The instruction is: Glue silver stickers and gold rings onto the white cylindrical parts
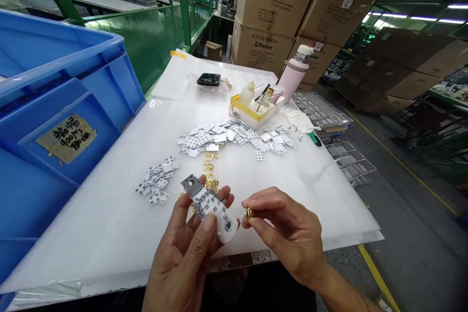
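Observation:
My left hand [193,243] holds a flat white-and-grey part [214,208] with a rounded end, a hole near each end and small square marks across it. The thumb presses on its face. Close by on the right, my right hand [287,234] pinches a small gold ring [249,213] between thumb and fingertips, apart from the flat part. Beyond my left hand lies a trail of gold rings [208,168], partly hidden by the hand. Small white square-patterned plates lie in a large pile [215,135] farther back and a smaller pile [157,180] at left.
A large blue crate [106,73] stands along the left. At the back are a yellow-edged tray [252,116] with bottles and tools, a pink flask [292,78] and a phone [208,79]. A green marker [315,139] lies by the right edge; cardboard boxes [270,5] are stacked behind.

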A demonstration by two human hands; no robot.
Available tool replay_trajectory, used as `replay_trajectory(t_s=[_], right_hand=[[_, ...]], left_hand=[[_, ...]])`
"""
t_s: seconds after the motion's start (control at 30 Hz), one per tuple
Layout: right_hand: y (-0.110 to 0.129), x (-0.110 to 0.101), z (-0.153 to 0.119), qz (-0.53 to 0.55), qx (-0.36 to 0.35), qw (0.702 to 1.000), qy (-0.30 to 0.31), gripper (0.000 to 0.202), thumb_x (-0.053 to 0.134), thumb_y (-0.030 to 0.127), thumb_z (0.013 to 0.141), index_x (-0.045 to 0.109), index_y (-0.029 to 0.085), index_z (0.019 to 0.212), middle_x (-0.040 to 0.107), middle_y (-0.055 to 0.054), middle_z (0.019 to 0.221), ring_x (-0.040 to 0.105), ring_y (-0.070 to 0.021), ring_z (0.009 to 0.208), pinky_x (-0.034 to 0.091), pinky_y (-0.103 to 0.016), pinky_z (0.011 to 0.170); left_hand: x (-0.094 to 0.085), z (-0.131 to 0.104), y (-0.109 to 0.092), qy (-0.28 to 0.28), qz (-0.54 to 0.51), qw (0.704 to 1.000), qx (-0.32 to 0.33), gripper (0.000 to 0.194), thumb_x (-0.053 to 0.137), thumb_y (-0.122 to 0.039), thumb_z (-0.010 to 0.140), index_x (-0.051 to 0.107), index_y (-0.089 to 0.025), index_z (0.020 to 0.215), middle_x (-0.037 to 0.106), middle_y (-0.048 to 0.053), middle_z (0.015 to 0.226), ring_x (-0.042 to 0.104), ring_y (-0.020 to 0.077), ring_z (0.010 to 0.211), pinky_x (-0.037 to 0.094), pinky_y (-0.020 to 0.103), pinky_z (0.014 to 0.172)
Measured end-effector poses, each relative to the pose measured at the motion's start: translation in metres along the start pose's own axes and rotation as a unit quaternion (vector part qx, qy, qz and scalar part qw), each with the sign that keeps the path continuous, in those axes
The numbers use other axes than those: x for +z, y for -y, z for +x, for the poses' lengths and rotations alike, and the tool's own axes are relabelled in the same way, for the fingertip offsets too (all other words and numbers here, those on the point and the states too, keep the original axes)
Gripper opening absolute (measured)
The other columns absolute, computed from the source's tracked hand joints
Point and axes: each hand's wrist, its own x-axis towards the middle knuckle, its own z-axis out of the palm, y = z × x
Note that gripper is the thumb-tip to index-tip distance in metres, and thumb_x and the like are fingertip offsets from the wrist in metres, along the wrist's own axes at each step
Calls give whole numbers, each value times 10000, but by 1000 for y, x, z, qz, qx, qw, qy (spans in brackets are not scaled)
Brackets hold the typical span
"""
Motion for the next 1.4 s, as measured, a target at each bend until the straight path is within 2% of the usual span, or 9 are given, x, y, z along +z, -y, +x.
replay_trajectory(t_s=[0.07, 0.2, 0.37, 0.47, 0.77, 0.93, 1.13, 1.23, 1.4], right_hand=[[-1, 1, -2, -6, -9, 1000, -10, 247, 662, 110, 902, 713, 269, 1084, 659, -42, 1061, 677, -154, 885, 609, -288, 778], [-2, 3, -1, 59, 38, 997, -18, 201, 661, 123, 906, 707, 259, 1046, 649, -12, 1002, 693, -105, 801, 584, -223, 760], [-5, 6, 4, 121, 47, 991, -26, 169, 694, 117, 880, 718, 252, 978, 669, 2, 1007, 686, -89, 814, 576, -202, 795], [-5, 8, 6, 134, 39, 990, -35, 138, 690, 121, 888, 723, 246, 937, 685, 8, 988, 696, -87, 810, 584, -202, 806], [-3, 9, 0, 24, -21, 999, -24, 355, 657, 42, 882, 691, 302, 1122, 698, 14, 1031, 678, -92, 967, 558, -177, 895], [-3, 7, -1, -4, -51, 999, -13, 336, 653, 24, 876, 704, 278, 1089, 668, -19, 1053, 639, -139, 1039, 567, -232, 881], [-3, 6, -4, -33, -65, 997, -17, 307, 656, 42, 871, 702, 262, 1080, 654, -31, 1014, 630, -152, 1002, 560, -252, 845], [-3, 5, -3, -14, -34, 998, -42, 258, 665, 94, 883, 706, 265, 1073, 657, -26, 989, 654, -141, 900, 568, -251, 783], [-4, 8, 1, 129, 132, 980, -75, 88, 731, 297, 880, 726, 233, 941, 644, 26, 732, 613, -71, 543, 541, -191, 558]], left_hand=[[-1, 1, 2, 0, 8, 1000, 7, 736, 762, -337, 829, 418, -346, 1480, 768, 52, 1195, 692, 235, 1131, 580, 232, 791], [-5, 2, 2, 19, 13, 1000, -2, 617, 751, -362, 832, 516, -290, 1397, 767, 79, 1187, 736, 249, 1014, 592, 277, 798], [-6, -2, 0, 3, 20, 1000, 1, 741, 819, -374, 749, 513, -278, 1418, 784, 90, 1113, 729, 284, 1011, 600, 304, 758], [-2, -7, -1, -6, 33, 999, 9, 707, 815, -379, 746, 558, -258, 1393, 794, 81, 1020, 737, 286, 948, 600, 330, 763], [-8, -6, -1, 3, 41, 999, 11, 690, 843, -404, 715, 587, -296, 1346, 780, 24, 873, 725, 250, 955, 575, 292, 791], [-9, -4, 2, -14, 43, 999, 18, 744, 859, -411, 696, 550, -314, 1365, 781, 26, 1012, 707, 233, 1027, 559, 254, 779], [-5, -3, 6, -33, 42, 998, 37, 624, 860, -403, 692, 639, -308, 1268, 775, 13, 898, 717, 226, 987, 553, 224, 716], [-2, -3, 4, -11, 23, 999, 27, 667, 857, -383, 699, 609, -288, 1311, 787, 36, 952, 726, 238, 972, 571, 249, 727], [0, -11, 0, 3, 28, 1000, 1, 753, 779, -360, 787, 456, -231, 1454, 801, 86, 988, 745, 244, 876, 590, 279, 704]])
